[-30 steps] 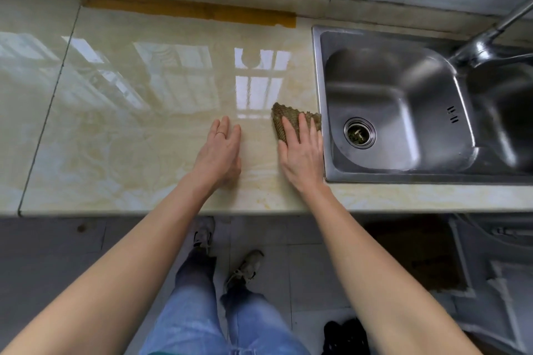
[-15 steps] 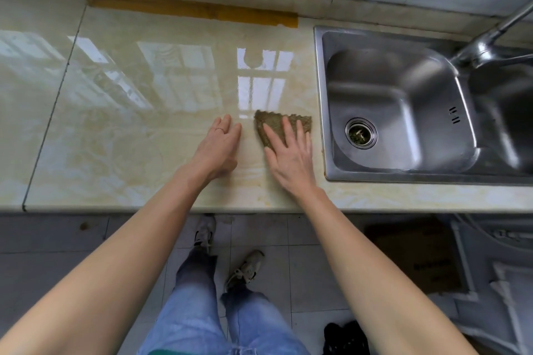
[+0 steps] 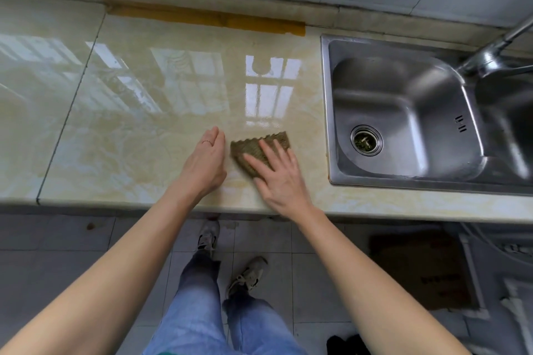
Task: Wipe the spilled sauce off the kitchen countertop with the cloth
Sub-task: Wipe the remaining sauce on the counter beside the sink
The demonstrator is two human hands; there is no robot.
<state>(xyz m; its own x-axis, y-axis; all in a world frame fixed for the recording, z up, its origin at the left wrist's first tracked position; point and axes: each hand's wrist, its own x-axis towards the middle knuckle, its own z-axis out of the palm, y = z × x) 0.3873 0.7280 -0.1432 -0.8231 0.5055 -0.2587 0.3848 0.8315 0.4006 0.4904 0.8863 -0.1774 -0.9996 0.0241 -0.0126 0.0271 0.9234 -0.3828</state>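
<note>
**At the surface's front edge: cloth pressed flat, not pinched, so slip and smear risk**

Right hand (image 3: 278, 179) lies on the cloth (image 3: 256, 148), fingers straight and spread. Its grip is released: a flat press, nothing curled round the fabric. Left hand (image 3: 206, 164) lies on the surface (image 3: 129, 124) just beside the cloth, fingers straight, holding nothing. The cloth sits bunched between the left hand and the sink (image 3: 326, 112), near the front edge and clear of the sink rim.

Risks:
- Only downward pressure holds the cloth. A fast stroke on the glossy stone could let it slide out or roll up under the fingers.
- The bunched cloth gives a small contact patch, so it likely smears rather than lifts.
- A stroke toward the body could push residue over the front edge onto the floor or the shoes (image 3: 207, 236) below.
- Window glare covers the area behind the cloth. No distinct sauce can be made out, so missed spots are likely.
- The left hand is in the leftward stroke path and could collide with the cloth or pick up sauce.

Counts:
- cloth: 1
- hands: 2, with 1 ring (image 3: 207, 142) on the left
- sink: 1, with 2 basins (the right one cut off)
- drain (image 3: 366, 140): 1 visible
- faucet (image 3: 490, 52): 1
- tape strip (image 3: 207, 19) at the back wall: 1
- surface seam (image 3: 69, 112): 1
- shoes: 2
</note>
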